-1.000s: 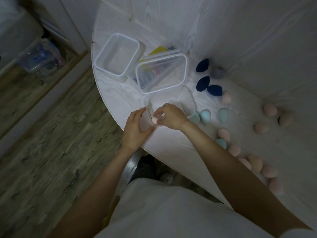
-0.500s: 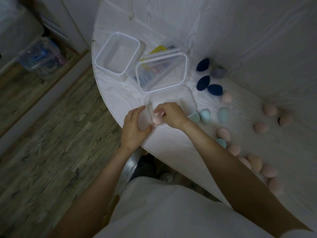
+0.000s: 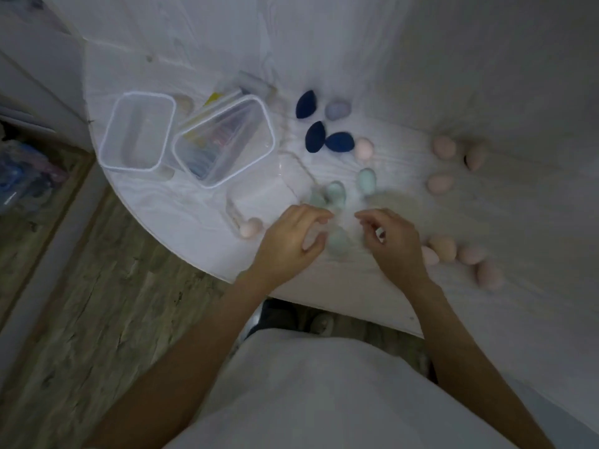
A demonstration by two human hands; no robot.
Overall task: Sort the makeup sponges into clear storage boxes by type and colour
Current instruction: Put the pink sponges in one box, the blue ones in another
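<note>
My left hand [image 3: 290,241] and my right hand [image 3: 393,243] hover over the white table's front, fingers loosely curled and apart, and I see nothing held. A teal sponge [image 3: 338,242] lies between them. More teal sponges [image 3: 335,192] [image 3: 366,178] lie just beyond. One pink sponge [image 3: 251,226] rests in the near corner of a small clear box [image 3: 234,205], left of my left hand. Three navy sponges [image 3: 313,136] and a lilac one [image 3: 337,109] lie farther back. The frame is blurred by motion.
Two larger clear boxes stand at the back left: an empty one [image 3: 107,137] and a tilted one [image 3: 266,124] over coloured items. Pink sponges lie at the right [image 3: 444,147] and near the front edge [image 3: 442,247]. The table's curved edge [image 3: 194,264] drops to wooden floor.
My right hand has let go of the pink sponge, which now lies in the small box. Both hands have moved right to the teal sponges. The view has shifted.
</note>
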